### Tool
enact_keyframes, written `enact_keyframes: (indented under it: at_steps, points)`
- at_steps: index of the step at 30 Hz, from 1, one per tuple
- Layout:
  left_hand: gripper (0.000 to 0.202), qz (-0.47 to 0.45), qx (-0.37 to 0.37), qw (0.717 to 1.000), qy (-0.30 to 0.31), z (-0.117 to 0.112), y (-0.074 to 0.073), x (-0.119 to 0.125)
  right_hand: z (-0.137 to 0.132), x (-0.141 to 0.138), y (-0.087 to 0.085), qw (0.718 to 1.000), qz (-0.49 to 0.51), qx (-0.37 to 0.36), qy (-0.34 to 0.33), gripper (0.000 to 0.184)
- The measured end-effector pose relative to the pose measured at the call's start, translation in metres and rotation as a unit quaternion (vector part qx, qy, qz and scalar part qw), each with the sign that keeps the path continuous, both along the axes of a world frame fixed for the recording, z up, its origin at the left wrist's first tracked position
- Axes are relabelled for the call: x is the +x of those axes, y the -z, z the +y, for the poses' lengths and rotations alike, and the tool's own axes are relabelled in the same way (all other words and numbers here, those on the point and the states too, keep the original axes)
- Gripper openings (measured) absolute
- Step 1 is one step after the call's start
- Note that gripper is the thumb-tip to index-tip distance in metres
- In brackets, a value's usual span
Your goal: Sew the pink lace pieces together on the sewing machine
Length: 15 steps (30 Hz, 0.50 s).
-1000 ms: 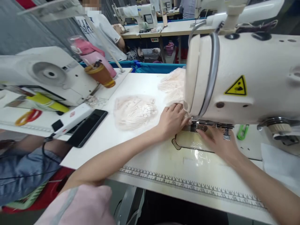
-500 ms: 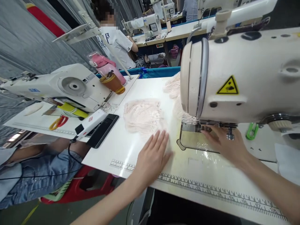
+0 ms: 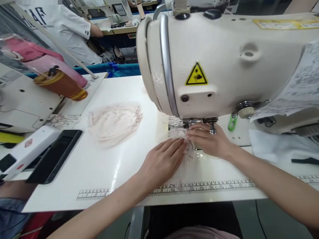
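Observation:
A strip of pale pink fabric (image 3: pixel 189 153) with dark stitching and frayed threads lies under the needle area of a white sewing machine (image 3: pixel 224 63). My left hand (image 3: pixel 163 162) is closed on its left edge, fingers pressed together and thumb hidden. From the other side, my right hand (image 3: pixel 213 141) has its fingertips on the same fabric, close by the presser foot; its thumb is out of sight. To the left, another pale pink gathered piece (image 3: pixel 114 122) rests flat on the white table (image 3: pixel 119 179).
A black phone (image 3: pixel 56 156) and a white box-like device (image 3: pixel 32 147) lie at the left. Behind them are a brown cup (image 3: pixel 62 84) and a pink bottle (image 3: pixel 47 59). A green clip (image 3: pixel 232 122) and white cloth (image 3: pixel 269 146) are right. A person (image 3: pixel 62 30) sits beyond.
My view has shifted right and closer. My left hand has left the gathered piece's edge and moved to the needle area, where both hands now meet on the fabric strip.

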<state>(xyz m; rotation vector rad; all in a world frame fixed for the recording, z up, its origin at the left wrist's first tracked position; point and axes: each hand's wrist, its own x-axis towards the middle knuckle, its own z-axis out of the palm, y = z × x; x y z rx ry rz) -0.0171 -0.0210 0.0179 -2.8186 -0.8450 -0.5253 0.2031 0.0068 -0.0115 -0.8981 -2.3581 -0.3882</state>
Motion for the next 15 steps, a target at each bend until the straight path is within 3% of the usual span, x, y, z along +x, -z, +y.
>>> enact_keyframes:
  at_steps: [6,15]
  points:
    - [0.036,0.041,0.033,0.998,-0.036,0.023,0.005,0.014,0.009,0.003,0.005,0.999,0.04,0.014,0.005,0.027]
    - [0.04,0.021,0.012,0.999,-0.046,0.024,0.013,0.013,0.005,0.001,-0.006,0.999,0.046,0.013,-0.009,0.023]
